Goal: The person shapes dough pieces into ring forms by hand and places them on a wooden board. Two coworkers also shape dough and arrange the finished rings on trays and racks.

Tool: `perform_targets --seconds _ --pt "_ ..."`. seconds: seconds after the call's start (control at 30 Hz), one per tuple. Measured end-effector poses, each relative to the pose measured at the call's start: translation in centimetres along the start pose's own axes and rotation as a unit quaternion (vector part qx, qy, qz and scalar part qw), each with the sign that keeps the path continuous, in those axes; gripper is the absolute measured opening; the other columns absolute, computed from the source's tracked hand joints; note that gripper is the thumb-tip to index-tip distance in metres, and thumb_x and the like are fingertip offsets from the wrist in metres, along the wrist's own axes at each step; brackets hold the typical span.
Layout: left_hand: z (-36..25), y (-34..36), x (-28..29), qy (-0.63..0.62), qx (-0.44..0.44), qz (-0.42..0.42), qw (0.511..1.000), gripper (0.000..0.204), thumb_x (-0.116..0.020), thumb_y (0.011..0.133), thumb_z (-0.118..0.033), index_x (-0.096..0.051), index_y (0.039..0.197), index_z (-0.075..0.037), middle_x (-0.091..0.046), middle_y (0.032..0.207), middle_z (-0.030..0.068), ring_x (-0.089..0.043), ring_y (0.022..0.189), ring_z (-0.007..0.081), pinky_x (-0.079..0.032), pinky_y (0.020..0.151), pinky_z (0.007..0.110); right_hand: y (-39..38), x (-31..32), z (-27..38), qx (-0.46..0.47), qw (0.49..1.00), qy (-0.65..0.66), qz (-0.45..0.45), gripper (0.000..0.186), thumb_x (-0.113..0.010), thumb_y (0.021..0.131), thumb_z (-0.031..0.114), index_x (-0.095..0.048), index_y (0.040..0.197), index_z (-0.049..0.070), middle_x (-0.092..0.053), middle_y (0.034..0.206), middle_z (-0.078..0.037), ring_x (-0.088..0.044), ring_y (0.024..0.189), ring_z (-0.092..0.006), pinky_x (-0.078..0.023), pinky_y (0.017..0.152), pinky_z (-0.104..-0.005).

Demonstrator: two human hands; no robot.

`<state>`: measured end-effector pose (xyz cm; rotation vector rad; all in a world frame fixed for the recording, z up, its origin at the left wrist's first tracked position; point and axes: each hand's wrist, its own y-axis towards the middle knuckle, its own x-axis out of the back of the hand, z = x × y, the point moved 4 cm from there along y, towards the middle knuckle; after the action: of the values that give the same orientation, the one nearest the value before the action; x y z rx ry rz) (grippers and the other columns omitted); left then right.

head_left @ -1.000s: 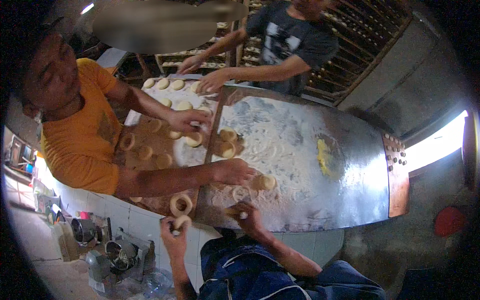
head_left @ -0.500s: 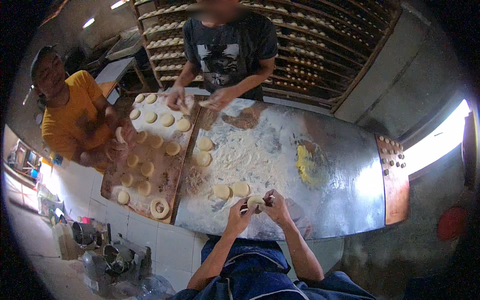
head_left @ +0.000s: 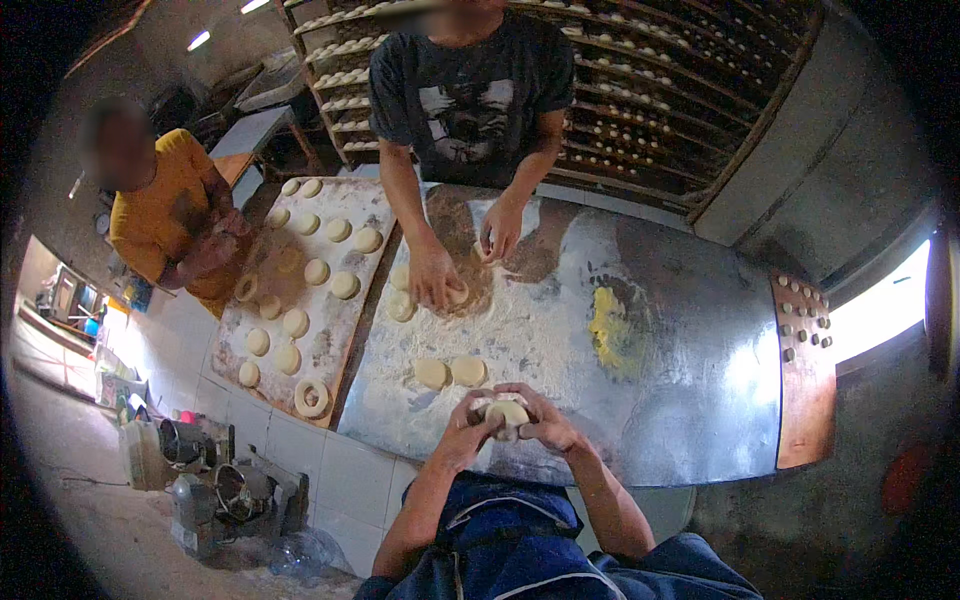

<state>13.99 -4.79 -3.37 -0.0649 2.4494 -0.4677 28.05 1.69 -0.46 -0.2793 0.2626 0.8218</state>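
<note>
Dough piece (head_left: 508,413): held between curled fingers of left hand (head_left: 463,428) and right hand (head_left: 552,430), over floured table (head_left: 690,370).

We face a tall wooden rack (head_left: 758,113), with a grey wall (head_left: 835,110) and bright opening (head_left: 888,308) (glaringly white) at right.

- Your head camera is the left one of two worn side by side, looking down from your own head height.
- It faces forward across the tabletop (head_left: 690,385), with your hands (head_left: 553,425) near the lower middle and your forearms (head_left: 605,495) entering from the lower edge.
- Your wide fisheye reaches to the shelving rack (head_left: 655,100) beyond the tabletop, bends straight edges, and goes black at the corners.
</note>
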Motion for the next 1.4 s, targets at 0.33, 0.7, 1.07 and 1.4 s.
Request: perform_targets --seconds 0.33,0.7,1.07,1.4 --pt "-0.4 2.5 1.7 -0.073 -0.147 -0.054 0.985 0.015 -0.051 0.092 -0.024 -0.046 0.101 -0.012 -0.053 0.085 0.0030 -0.054 0.069 0.0186 -0.045 0.062 0.039 2.7 1.0 -6.0 -0.086 0.952 0.044 -0.292 0.054 -0.040 0.099 0.040 -0.064 0.078 -0.004 -0.060 0.066 -0.008 -0.057 0.061 -0.0190 -0.046 0.062 -0.0330" --pt "-3.3 2.4 6.1 0.384 -0.228 -0.173 0.878 0.038 -0.037 0.098 -0.045 -0.058 0.101 -0.013 -0.062 0.074 0.0057 -0.063 0.065 0.0233 -0.045 0.051 0.040 7.0 -1.7 -8.5 -0.154 0.928 -0.209 -0.268 0.050 -0.035 0.102 0.045 -0.051 0.126 0.005 -0.058 0.096 -0.015 -0.058 0.084 -0.0235 -0.051 0.073 -0.0341" --pt "-7.3 0.3 18.3 0.072 -0.235 -0.218 0.945 0.036 -0.036 0.099 -0.037 -0.047 0.080 -0.008 -0.051 0.065 0.0108 -0.051 0.053 0.0277 -0.039 0.049 0.038 15.0 -11.5 -10.3 0.026 0.925 -0.379 -0.023 0.036 -0.048 0.096 0.031 -0.056 0.113 0.000 -0.056 0.103 -0.020 -0.058 0.083 -0.0293 -0.049 0.073 -0.0372" --pt "-19.1 -4.0 27.2 0.102 -0.235 -0.333 0.907 0.027 -0.044 0.096 -0.026 -0.050 0.082 -0.003 -0.057 0.076 0.0132 -0.058 0.064 0.0319 -0.045 0.050 0.041 24.8 -21.7 -4.1 0.112 0.923 -0.365 0.045 0.031 -0.065 0.085 0.029 -0.062 0.097 0.000 -0.063 0.092 -0.009 -0.060 0.076 -0.0194 -0.049 0.072 -0.0326"
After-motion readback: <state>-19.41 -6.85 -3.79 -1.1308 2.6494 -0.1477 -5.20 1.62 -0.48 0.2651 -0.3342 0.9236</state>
